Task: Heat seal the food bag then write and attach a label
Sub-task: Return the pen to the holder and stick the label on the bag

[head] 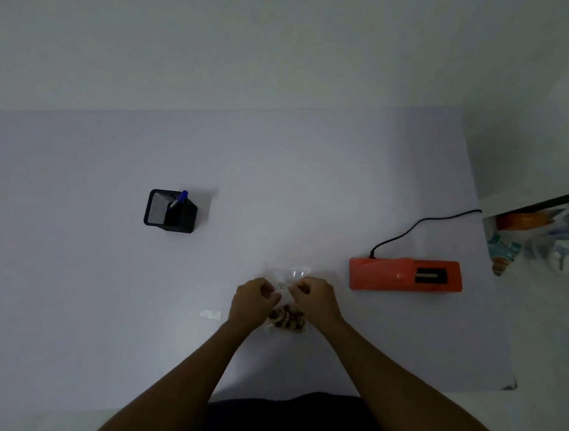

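A clear food bag point(286, 313) with brown pieces in its lower part lies on the white table point(98, 285) just in front of me. My left hand point(253, 297) pinches the bag's left side and my right hand point(315, 298) pinches its right side, both near the bag's upper part. An orange heat sealer point(405, 275) lies to the right of my hands, its black cord point(420, 223) running to the back right. A small pale label point(210, 314) rests on the table left of my left wrist. A blue pen point(179, 199) stands in a black mesh holder point(170, 210) at the far left.
The table's right edge is close behind the sealer. Beyond it, at the far right, a shelf holds an orange item point(523, 220) and several bluish bags point(559, 246). A white wall rises behind the table.
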A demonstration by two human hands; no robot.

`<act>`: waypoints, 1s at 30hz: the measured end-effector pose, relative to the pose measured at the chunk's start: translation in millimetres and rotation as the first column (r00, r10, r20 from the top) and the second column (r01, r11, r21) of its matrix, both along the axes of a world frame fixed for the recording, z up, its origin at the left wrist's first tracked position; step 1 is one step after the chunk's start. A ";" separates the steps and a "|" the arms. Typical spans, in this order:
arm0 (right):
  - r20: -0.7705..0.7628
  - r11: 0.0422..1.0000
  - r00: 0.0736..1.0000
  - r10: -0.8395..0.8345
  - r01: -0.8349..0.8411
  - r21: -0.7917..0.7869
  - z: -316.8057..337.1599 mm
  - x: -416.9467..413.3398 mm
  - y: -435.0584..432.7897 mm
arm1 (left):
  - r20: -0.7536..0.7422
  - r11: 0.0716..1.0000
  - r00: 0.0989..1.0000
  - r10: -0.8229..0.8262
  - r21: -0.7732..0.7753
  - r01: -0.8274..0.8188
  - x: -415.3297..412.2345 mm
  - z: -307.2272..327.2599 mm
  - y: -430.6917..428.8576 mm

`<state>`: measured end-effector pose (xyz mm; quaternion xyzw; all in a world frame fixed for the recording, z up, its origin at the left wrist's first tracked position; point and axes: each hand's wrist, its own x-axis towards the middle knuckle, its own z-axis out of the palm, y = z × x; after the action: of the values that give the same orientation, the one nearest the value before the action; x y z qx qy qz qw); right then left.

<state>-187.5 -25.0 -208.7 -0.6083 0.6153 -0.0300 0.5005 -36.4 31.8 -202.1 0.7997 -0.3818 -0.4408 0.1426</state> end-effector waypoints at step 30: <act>-0.002 0.996 0.996 0.086 -0.086 0.017 -14.5 11.5 -12.8 | 0.124 0.996 0.988 -0.090 -0.013 0.093 -11.0 -4.3 -17.5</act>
<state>-176.0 -37.8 -223.2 -0.6301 0.5895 -0.0023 0.5055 -47.4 14.3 -206.4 0.8058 -0.4303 -0.3929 0.1057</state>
